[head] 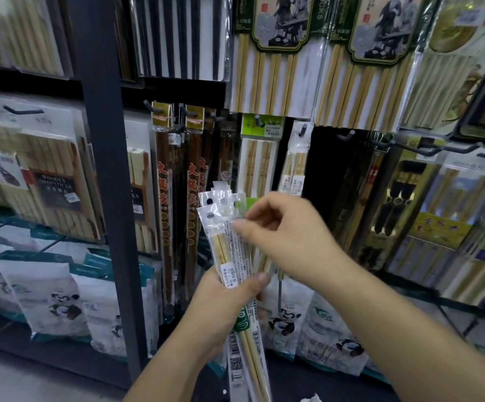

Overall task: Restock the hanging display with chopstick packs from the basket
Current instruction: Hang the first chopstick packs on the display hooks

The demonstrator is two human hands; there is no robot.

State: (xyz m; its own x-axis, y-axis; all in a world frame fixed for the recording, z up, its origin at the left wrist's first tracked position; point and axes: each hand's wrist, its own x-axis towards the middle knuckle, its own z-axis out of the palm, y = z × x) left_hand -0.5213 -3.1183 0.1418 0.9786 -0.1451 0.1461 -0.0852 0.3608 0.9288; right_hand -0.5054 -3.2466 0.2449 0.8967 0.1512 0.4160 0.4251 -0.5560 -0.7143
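My left hand (221, 309) grips a bundle of several clear chopstick packs (222, 242) around their middle, held upright in front of the display. Pale bamboo chopsticks show through the wrappers, and the punched hang tabs fan out at the top. My right hand (287, 236) pinches the upper part of one pack in the bundle. Directly behind, two similar narrow packs (293, 166) hang from a peg (303, 129). A bare peg (347, 136) sticks out just to the right. The basket is out of view.
Dark red chopstick packs (164, 198) hang to the left, next to a dark upright post (102, 169). Large green-labelled bamboo sets (273, 53) hang above. Panda-printed bags (58, 300) line the bottom shelf. More boxed sets (438, 213) fill the right side.
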